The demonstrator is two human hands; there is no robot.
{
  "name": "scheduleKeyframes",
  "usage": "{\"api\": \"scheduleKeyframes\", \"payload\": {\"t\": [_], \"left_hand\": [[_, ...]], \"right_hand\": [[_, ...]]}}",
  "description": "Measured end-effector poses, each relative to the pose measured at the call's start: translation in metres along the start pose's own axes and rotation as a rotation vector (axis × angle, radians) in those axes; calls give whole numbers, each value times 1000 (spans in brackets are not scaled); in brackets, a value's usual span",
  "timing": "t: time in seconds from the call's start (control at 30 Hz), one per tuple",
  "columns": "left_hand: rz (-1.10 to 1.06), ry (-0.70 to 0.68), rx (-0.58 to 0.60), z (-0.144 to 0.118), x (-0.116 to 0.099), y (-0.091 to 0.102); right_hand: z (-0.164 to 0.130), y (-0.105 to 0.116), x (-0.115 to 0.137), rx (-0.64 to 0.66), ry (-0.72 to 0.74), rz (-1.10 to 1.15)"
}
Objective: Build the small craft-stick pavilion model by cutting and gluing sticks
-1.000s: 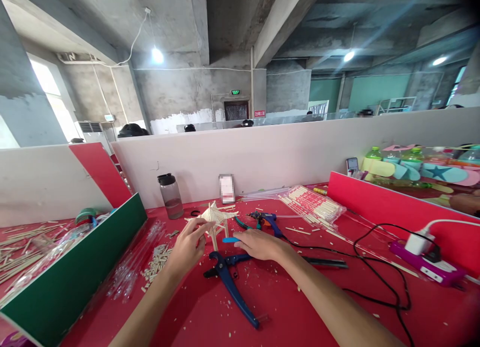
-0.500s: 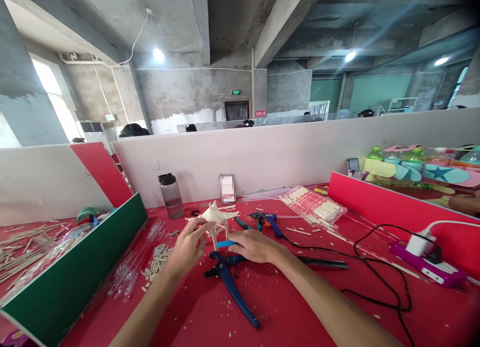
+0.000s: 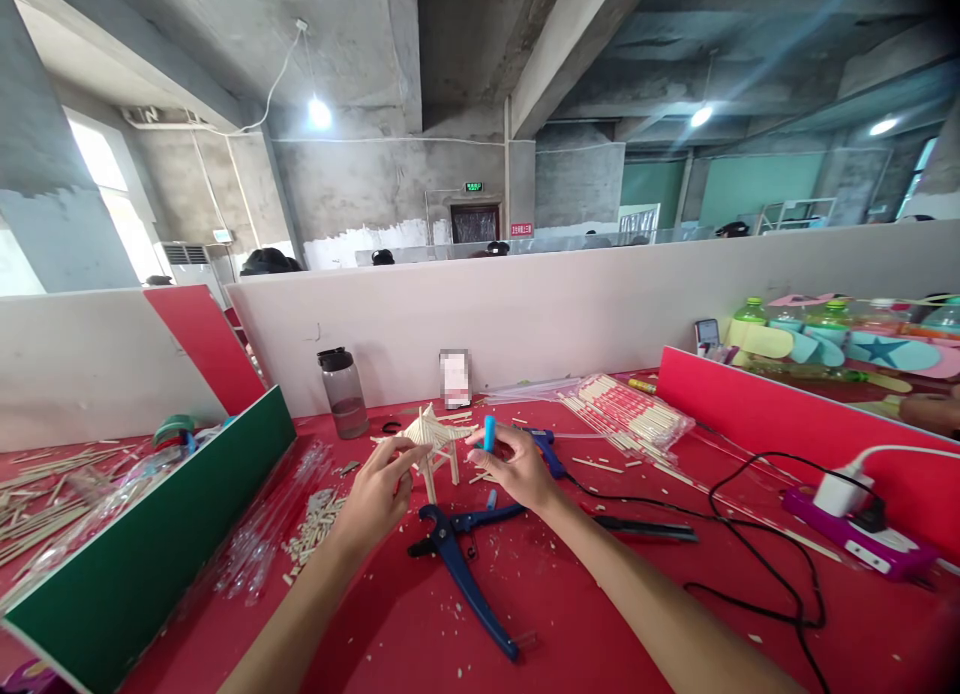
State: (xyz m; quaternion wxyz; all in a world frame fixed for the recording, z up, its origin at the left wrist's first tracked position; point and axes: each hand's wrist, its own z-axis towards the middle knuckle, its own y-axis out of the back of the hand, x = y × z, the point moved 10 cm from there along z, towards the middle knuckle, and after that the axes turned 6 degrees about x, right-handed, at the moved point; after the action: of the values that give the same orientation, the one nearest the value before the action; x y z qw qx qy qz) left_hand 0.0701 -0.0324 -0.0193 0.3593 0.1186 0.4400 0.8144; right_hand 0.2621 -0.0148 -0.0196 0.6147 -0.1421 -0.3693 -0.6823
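While the left hand (image 3: 381, 482) is touching the stick model (image 3: 436, 431) on the red table (image 3: 570, 624), grip unclear, the right hand (image 3: 523, 471) is pinching a blue piece (image 3: 489, 433), now standing upright, clear of the model's legs (image 3: 430, 486); work there is seemingly pausing.

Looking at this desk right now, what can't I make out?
In the head view:
- Stick model: partly hidden behind the left hand.
- Blue glue gun: front hidden behind the right hand.
- Phone: screen pixelated.
- Far-right bottle: cut off by the right edge.
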Motion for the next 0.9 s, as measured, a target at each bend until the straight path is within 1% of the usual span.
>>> {"api": "scheduleKeyframes", "payload": {"t": [0.1, 0.23, 0.43, 0.67, 0.9], "left_hand": [[6, 10, -5, 1, 0, 0], [17, 4, -7, 1, 0, -1], [16, 2, -13, 1, -1, -1], [17, 8, -13, 1, 1, -1], [13, 12, -9, 1, 1, -2]], "right_hand": [[0, -4, 7, 9, 33, -6], [-2, -13, 13, 31, 16, -5], [-6, -26, 12, 58, 1, -52], [-7, -28, 15, 72, 17, -97], [-7, -30, 15, 85, 25, -84]]}}
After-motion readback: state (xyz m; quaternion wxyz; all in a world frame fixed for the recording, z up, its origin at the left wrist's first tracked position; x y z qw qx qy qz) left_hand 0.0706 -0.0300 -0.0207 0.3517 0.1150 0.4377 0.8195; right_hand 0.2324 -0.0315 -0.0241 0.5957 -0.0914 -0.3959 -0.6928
